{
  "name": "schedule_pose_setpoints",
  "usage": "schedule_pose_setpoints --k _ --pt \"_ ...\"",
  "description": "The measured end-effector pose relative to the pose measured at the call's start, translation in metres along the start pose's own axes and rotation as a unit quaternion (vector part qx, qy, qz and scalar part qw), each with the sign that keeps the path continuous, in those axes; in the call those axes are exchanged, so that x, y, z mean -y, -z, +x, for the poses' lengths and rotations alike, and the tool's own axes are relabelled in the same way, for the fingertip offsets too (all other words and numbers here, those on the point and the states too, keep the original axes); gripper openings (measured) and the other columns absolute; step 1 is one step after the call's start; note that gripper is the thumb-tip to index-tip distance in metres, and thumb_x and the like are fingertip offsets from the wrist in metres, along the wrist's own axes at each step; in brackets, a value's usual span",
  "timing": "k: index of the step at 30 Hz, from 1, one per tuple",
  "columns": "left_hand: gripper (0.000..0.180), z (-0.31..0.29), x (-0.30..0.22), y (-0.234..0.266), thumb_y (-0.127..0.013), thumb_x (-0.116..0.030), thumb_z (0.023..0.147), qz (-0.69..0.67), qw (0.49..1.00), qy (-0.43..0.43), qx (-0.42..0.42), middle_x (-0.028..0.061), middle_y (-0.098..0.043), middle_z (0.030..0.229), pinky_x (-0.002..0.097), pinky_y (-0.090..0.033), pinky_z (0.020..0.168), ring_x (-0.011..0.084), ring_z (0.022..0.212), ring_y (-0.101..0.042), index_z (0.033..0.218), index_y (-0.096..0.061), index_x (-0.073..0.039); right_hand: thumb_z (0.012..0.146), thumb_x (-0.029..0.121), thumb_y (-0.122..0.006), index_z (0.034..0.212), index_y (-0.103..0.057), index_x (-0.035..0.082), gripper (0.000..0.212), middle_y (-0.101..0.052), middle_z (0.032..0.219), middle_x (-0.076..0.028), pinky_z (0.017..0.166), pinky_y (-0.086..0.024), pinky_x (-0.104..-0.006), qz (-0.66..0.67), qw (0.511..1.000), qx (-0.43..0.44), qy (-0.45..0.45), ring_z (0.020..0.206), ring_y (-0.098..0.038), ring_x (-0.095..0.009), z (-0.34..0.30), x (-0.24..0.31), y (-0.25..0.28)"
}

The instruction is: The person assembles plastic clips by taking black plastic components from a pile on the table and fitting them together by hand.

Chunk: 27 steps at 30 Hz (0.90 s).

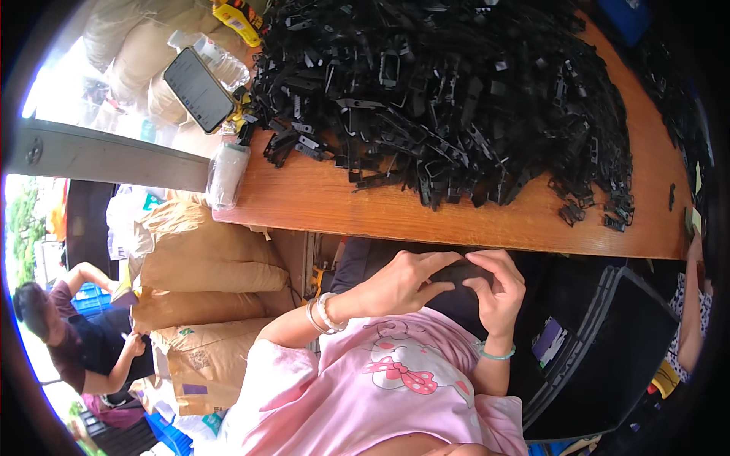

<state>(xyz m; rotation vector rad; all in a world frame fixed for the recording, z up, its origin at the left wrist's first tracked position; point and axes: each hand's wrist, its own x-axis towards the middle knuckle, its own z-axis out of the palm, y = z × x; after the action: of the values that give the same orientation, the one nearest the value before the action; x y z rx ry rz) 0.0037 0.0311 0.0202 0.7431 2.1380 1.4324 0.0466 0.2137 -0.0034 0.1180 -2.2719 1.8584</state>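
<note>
My left hand [414, 283], with bracelets at its wrist, is in front of the table's near edge. Facing it is my right hand [498, 290], which has a green bangle. The fingertips of both hands are closed around a small dark piece [458, 273]. Its outline blends into the dark cloth behind, so its exact kind is hard to make out. Beyond the hands, a big heap of black plastic parts [441, 114] covers much of the wooden table [304, 194].
A black crate [608, 357] stands at my right. On the left are stacked brown sacks [205, 258], a phone [199, 90], a plastic bottle [217, 61] and a clear-wrapped roll [226, 176]. One person [84, 334] works at the far left; another person's arm [690, 304] shows at the right.
</note>
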Motion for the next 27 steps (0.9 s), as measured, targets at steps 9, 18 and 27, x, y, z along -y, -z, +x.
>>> schedule_pose_setpoints --k 9,18,27 --pt "0.022 -0.007 0.074 0.134 -0.062 -0.009 0.084 0.254 0.844 0.001 -0.472 0.0146 -0.06 0.1 0.0337 -0.047 0.076 0.0273 0.09 -0.057 0.105 -0.061 -0.004 0.082 -0.006 -0.059 0.098 -0.064 -0.004 0.017 -0.062 0.09 -0.011 0.06 -0.051 -0.0244 -0.046 0.993 0.035 -0.106 0.075 -0.064 -0.018 -0.015 -0.027 -0.011" --pt "0.049 0.02 0.101 0.141 -0.061 -0.039 0.084 0.323 0.836 0.066 -0.439 0.0328 -0.036 0.131 0.0483 -0.032 0.099 0.0458 0.119 -0.038 0.116 -0.056 -0.003 0.081 -0.007 -0.058 0.094 -0.064 -0.003 0.015 -0.063 0.085 -0.011 0.058 -0.05 -0.0244 -0.006 0.994 0.089 -0.062 0.07 -0.063 -0.017 -0.004 -0.014 -0.024" --pt "0.02 -0.003 0.083 0.135 -0.058 -0.005 0.085 0.274 0.841 0.017 -0.467 0.0191 -0.057 0.109 0.0353 -0.043 0.089 0.0331 0.108 -0.053 0.104 -0.064 -0.005 0.083 -0.004 -0.058 0.094 -0.064 -0.004 0.013 -0.063 0.084 -0.012 0.058 -0.049 -0.0243 -0.022 0.994 0.092 -0.058 0.07 -0.064 -0.018 -0.006 -0.019 -0.021"
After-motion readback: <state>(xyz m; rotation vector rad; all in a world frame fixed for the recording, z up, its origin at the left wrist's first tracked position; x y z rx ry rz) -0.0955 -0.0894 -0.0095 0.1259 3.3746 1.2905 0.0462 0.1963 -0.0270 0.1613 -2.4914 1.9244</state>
